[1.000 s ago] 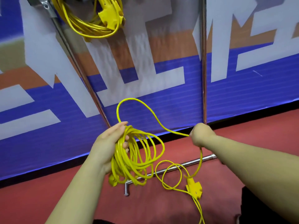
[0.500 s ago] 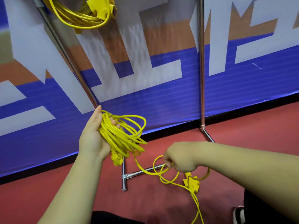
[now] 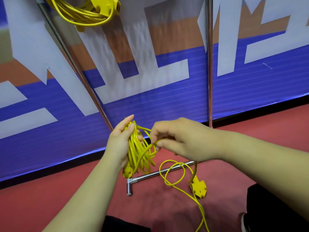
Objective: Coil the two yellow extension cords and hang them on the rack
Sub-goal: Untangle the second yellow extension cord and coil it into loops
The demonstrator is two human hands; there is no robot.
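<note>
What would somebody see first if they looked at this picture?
The bright yellow cord bundle in the middle grabs the eye: the left hand grips it while the right hand pinches one strand beside it. At the top left a second yellow coil hangs by the rack pole, against a big blue and white banner. Lower right, the loose end with its socket block shows against the red floor.

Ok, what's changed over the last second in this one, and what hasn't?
The right hand dropped toward the floor, then rose left to the coil, pinching a strand to add another loop. The left hand still grips the coil. The socket block remains on the floor, and the first cord still hangs on the rack.
</note>
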